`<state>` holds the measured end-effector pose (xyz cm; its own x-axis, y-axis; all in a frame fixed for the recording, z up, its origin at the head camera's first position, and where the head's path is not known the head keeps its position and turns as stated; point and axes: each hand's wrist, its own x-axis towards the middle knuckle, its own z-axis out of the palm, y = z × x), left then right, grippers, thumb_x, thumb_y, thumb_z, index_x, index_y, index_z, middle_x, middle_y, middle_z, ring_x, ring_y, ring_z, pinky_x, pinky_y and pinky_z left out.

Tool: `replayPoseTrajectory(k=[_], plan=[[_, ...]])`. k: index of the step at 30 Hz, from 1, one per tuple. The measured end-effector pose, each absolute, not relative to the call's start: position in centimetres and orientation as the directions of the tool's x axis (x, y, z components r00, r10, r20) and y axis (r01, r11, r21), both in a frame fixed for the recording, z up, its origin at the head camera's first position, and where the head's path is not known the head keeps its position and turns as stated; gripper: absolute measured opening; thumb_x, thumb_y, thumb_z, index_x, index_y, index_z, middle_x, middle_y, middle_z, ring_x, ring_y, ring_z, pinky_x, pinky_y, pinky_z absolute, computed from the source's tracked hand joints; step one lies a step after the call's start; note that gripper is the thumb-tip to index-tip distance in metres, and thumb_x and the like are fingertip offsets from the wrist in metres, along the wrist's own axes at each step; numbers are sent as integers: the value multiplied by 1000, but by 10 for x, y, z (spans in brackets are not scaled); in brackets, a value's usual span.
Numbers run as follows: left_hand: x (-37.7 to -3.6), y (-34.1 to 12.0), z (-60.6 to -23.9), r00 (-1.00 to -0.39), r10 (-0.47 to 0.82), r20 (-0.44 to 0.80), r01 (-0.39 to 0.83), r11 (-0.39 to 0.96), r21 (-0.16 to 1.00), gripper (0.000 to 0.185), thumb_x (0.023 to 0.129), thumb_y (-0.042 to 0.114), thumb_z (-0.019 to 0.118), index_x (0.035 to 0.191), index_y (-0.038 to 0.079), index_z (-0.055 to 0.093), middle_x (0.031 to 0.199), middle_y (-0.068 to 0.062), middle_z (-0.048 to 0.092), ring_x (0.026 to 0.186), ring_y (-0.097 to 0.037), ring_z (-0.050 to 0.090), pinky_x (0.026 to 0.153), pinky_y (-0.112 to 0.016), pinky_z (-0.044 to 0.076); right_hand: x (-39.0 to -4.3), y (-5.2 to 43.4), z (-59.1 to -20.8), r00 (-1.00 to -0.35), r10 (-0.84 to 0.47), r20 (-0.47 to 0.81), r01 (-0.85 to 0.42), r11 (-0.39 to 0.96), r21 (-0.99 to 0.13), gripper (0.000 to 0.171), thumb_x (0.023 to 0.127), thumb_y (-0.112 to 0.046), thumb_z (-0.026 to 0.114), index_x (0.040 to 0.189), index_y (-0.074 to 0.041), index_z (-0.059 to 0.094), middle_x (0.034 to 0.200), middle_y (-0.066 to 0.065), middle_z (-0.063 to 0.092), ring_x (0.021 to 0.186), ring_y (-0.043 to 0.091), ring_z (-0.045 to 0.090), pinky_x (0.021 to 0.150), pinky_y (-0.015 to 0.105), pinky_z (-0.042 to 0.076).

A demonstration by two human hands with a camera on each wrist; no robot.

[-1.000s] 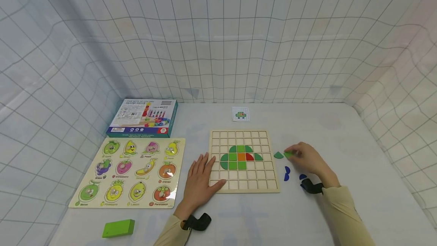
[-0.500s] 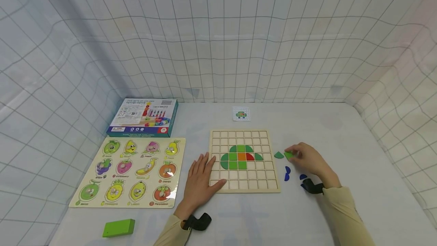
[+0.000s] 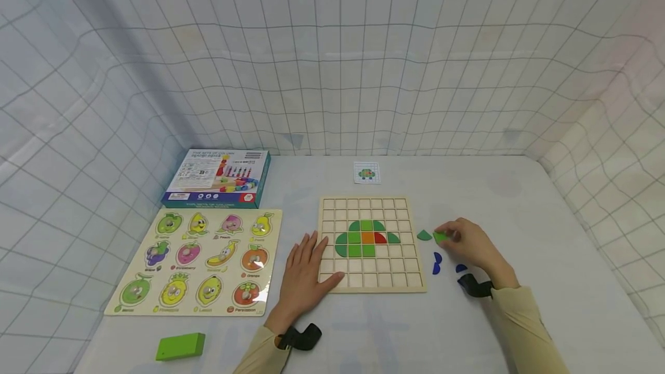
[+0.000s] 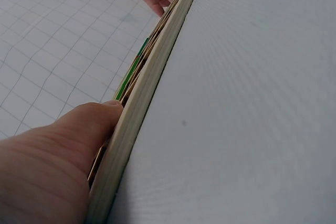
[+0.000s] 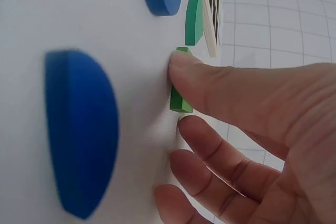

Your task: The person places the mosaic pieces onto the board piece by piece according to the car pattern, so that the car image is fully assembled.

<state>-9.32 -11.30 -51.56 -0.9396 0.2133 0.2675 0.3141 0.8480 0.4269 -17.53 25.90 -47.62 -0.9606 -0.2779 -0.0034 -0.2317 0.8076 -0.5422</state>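
Observation:
My left hand (image 3: 306, 279) lies with spread fingers on the left edge of a wooden grid board (image 3: 384, 284); in the left wrist view its thumb (image 4: 97, 121) rests along the board's rim. Green, orange and red (image 3: 380, 238) flat pieces form a shape in the board's middle. To the right of the board, my right hand (image 3: 470, 242) pinches a light green square block (image 5: 181, 100) low at the table, its thumb (image 5: 191, 74) over the near side. Just left of that block lies a dark green quarter-round piece (image 3: 424, 235). Blue half-round pieces (image 3: 438, 258) lie nearer to me.
A small pattern card (image 3: 366, 173) lies behind the board. On the left are a fruit puzzle board (image 3: 202, 264), a toy box (image 3: 218, 178) behind it and a green block (image 3: 180, 347) in front. Gridded white cloth walls (image 3: 337, 74) enclose the table's back and sides.

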Motion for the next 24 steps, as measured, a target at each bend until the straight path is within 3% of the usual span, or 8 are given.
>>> replayPoseTrajectory(k=[24], plan=[[-93, -113, -515, -934, 219, 281, 323, 852, 411, 77, 84, 53, 63, 141, 6, 43, 149, -18, 32, 139, -34, 21, 111, -50, 14, -177, 261, -474, -970, -234, -67, -148, 788, -597, 23, 76, -10, 77, 94, -6, 63, 90, 5, 58, 78, 22, 50, 62, 33, 42]])
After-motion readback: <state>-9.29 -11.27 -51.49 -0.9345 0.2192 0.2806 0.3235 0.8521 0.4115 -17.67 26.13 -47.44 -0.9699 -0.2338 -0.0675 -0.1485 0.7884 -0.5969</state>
